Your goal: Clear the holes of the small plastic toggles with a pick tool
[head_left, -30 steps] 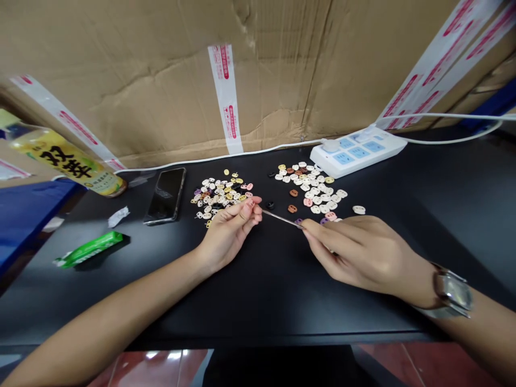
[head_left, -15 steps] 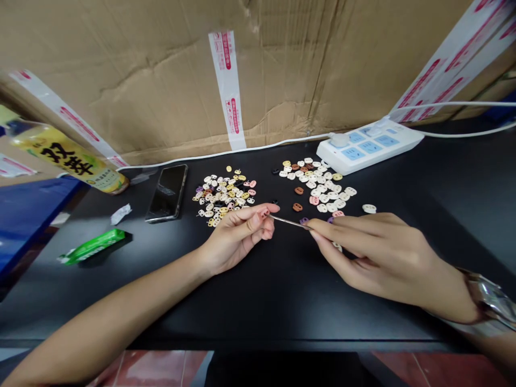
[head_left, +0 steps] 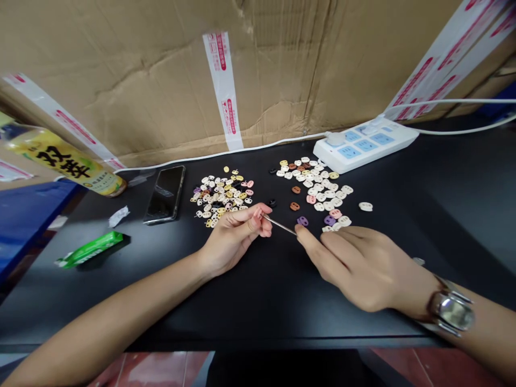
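My left hand (head_left: 237, 231) is pinched shut near the middle of the black table (head_left: 258, 290), its fingertips closed on something small that I cannot make out. My right hand (head_left: 355, 263) holds a thin metal pin (head_left: 279, 224) between thumb and fingers, and the pin's tip points into my left fingertips. Two heaps of small two-hole buttons lie just beyond: a left heap (head_left: 221, 194) in white, yellow and pink, and a right heap (head_left: 318, 188) in white, brown and purple. A purple button (head_left: 302, 221) lies next to my right fingertips.
A phone (head_left: 166, 193) lies left of the buttons. A green packet (head_left: 91, 248), a scrap of paper (head_left: 118, 215) and a yellow bottle (head_left: 64, 161) are at far left. A white power strip (head_left: 365, 142) with cables sits at back right. A cardboard wall (head_left: 161, 75) closes the back.
My right hand has slid left and down, uncovering the purple buttons. My left hand stays pinched at the pin's tip. The view shifted slightly.
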Demonstrator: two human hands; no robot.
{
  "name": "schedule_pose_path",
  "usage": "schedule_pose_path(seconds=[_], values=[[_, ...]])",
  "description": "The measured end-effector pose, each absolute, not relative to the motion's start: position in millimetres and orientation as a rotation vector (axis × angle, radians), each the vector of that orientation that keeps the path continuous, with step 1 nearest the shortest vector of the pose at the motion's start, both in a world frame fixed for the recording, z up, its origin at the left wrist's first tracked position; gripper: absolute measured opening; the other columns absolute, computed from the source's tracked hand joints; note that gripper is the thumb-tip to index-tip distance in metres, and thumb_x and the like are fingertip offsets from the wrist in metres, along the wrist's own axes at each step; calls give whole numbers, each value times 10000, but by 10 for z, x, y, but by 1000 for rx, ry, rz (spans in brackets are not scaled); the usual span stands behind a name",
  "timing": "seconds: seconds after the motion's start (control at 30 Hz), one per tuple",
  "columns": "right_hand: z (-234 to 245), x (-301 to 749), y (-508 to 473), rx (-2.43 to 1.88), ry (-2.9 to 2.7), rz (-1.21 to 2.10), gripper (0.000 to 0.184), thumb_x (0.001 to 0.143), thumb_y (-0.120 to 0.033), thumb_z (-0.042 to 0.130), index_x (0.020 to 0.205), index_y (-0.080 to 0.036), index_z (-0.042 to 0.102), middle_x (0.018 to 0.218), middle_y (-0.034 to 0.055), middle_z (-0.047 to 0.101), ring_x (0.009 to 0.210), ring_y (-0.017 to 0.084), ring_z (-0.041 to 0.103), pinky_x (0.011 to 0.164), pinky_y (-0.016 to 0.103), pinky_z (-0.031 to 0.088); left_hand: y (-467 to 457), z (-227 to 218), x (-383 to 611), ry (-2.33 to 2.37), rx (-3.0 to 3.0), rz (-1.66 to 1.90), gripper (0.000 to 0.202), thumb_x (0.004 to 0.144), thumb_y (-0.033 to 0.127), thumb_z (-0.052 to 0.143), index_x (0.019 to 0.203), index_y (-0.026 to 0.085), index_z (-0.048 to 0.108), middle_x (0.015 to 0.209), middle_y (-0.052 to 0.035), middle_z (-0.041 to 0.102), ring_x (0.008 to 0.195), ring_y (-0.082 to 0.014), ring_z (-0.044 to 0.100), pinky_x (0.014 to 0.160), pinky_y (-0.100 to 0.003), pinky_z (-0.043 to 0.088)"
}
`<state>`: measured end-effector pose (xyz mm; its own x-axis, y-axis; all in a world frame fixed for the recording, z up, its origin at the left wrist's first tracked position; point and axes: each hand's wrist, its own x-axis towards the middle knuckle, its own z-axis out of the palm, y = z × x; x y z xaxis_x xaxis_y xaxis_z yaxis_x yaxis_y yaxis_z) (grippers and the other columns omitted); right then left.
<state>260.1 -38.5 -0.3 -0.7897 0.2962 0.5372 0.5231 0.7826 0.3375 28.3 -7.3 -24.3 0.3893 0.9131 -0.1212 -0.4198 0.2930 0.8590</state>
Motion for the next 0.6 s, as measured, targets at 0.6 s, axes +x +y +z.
schedule_pose_path(seconds=[0.6], values=[[-145, 2503, -283, -701, -2387, -575, 240, 905, -53, 502, 1007, -62, 718, 546, -2, 582, 434, 135, 507, 442, 295, 376, -69, -235, 286, 740, 887, 1026, 208, 826, 314, 762, 948, 148, 785, 724, -15, 654, 714, -82, 579, 731, -198, 466]])
